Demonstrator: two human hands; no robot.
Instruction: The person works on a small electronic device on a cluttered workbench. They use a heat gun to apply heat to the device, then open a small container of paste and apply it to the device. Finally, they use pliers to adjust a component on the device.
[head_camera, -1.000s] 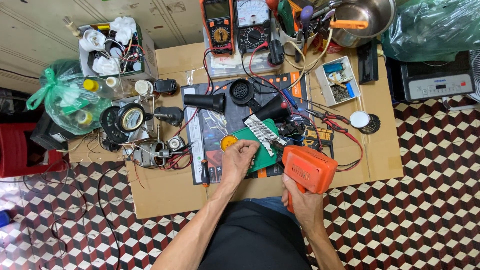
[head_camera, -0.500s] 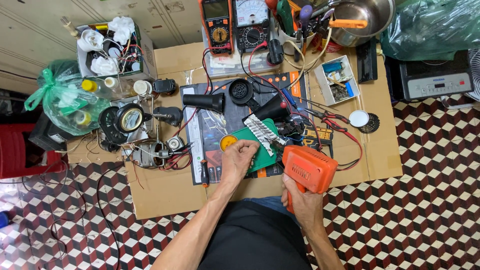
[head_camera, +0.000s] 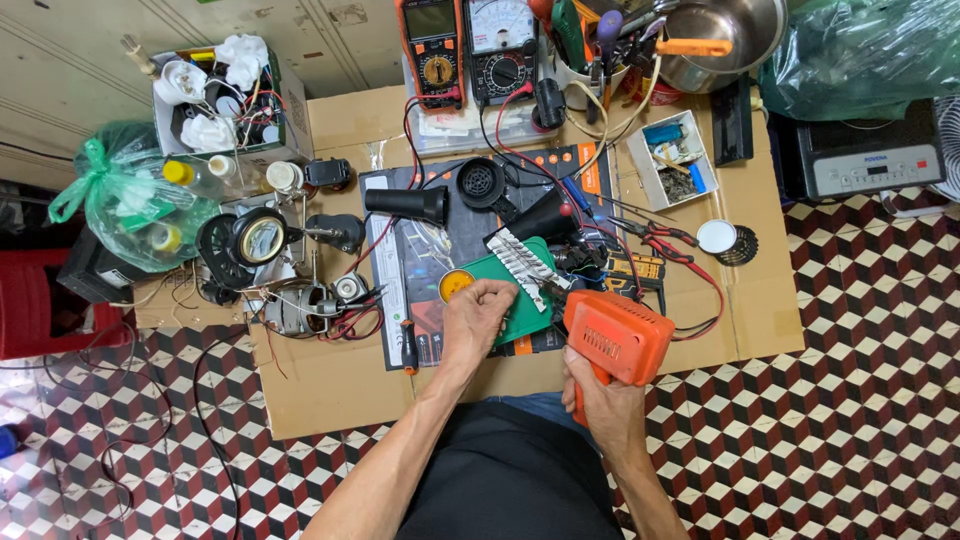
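The right hand (head_camera: 603, 400) has its grip closed around the handle of an orange power tool (head_camera: 617, 338), shaped like a pistol drill, whose body points up and left toward the middle of the counter (head_camera: 330, 385). The left hand (head_camera: 478, 318) is curled in a loose fist, its grip pressing down on a green mat (head_camera: 528, 310) that lies just left of the tool's nose; whether the fingers pinch anything small I cannot tell. On the upper part of the green mat rests a strip of silvery ribbed metal (head_camera: 528, 265), lying aslant and close to the tool's tip. Just left of the fist sits a small round yellow tin (head_camera: 455, 285). All this lies on a dark printed work mat (head_camera: 420, 260), which also carries a black hair-dryer body (head_camera: 408, 205) and a black round grille piece (head_camera: 482, 183). At the far edge of the counter stand two multimeters (head_camera: 470, 45), side by side, with red and black leads trailing down. To the right sits a small white parts tray (head_camera: 672, 160), and farther back a steel bowl (head_camera: 730, 40).
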